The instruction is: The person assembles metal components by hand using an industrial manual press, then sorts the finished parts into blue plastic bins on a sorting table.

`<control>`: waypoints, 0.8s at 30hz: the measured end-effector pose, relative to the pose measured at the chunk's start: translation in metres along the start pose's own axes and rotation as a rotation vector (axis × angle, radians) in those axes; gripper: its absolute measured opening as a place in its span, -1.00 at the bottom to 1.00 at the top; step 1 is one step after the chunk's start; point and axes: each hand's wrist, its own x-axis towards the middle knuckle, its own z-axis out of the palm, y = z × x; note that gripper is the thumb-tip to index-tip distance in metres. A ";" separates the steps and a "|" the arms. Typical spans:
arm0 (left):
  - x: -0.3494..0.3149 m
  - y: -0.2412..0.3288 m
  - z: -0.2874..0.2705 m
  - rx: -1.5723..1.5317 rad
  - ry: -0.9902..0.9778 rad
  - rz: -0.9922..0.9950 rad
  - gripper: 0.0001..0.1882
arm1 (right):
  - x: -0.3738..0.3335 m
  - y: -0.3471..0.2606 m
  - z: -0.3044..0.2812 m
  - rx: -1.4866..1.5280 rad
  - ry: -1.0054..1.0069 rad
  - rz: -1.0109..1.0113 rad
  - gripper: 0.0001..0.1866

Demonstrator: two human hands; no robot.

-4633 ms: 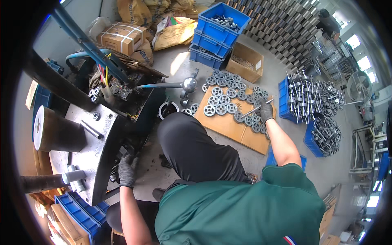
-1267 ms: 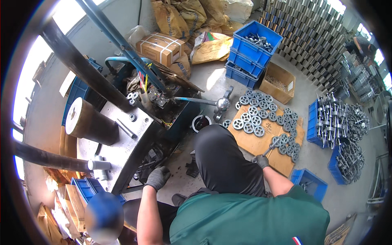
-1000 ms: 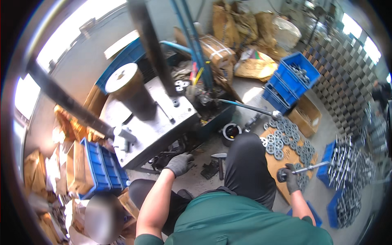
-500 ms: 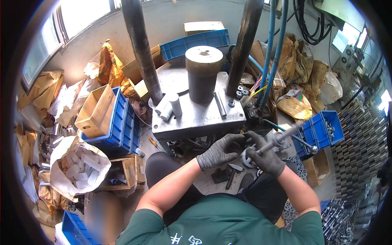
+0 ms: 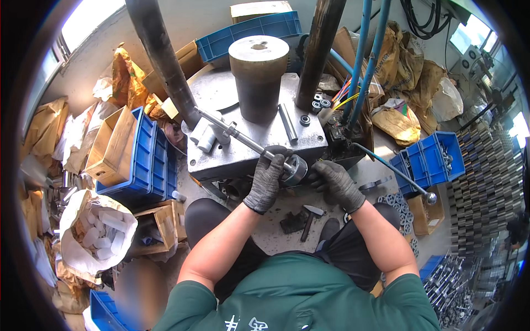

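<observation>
My left hand (image 5: pixel 266 185), in a grey knit glove, is closed round a steel shaft (image 5: pixel 245 138) slanting up and left over the press table's front edge. A collar sits partway along the shaft, and a round metal flange (image 5: pixel 298 170) is at its lower end, beside my left fingers. My right hand (image 5: pixel 339 186), gloved alike, is just right of the flange and apart from it. Its fingers are loosely bent and spread, with nothing visible in them. Behind the shaft, a thick steel cylinder (image 5: pixel 258 83) stands on the metal press table (image 5: pixel 248 151).
White cylinders (image 5: pixel 207 139), a steel rod (image 5: pixel 287 122) and a small bearing (image 5: pixel 305 120) lie on the table. Dark columns (image 5: pixel 165 60) rise on both sides. A ball-ended lever (image 5: pixel 430 197) juts out at right. A hammer (image 5: pixel 310 220) and several metal rings (image 5: pixel 400 212) lie below.
The shaft has passed from my right hand to my left and swung to point up-left over the table. My right hand has let go. The view has shifted slightly.
</observation>
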 end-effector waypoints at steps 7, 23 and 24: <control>-0.003 -0.024 0.012 0.032 -0.029 -0.017 -0.68 | 0.003 0.002 0.010 -0.090 -0.024 0.111 -0.47; -0.019 -0.078 0.036 0.383 -0.177 -0.086 -0.77 | -0.020 0.017 -0.035 -0.689 -0.067 0.297 -0.36; -0.023 -0.080 0.036 0.300 -0.226 -0.156 -0.75 | -0.024 0.008 -0.045 -0.797 -0.144 0.396 -0.33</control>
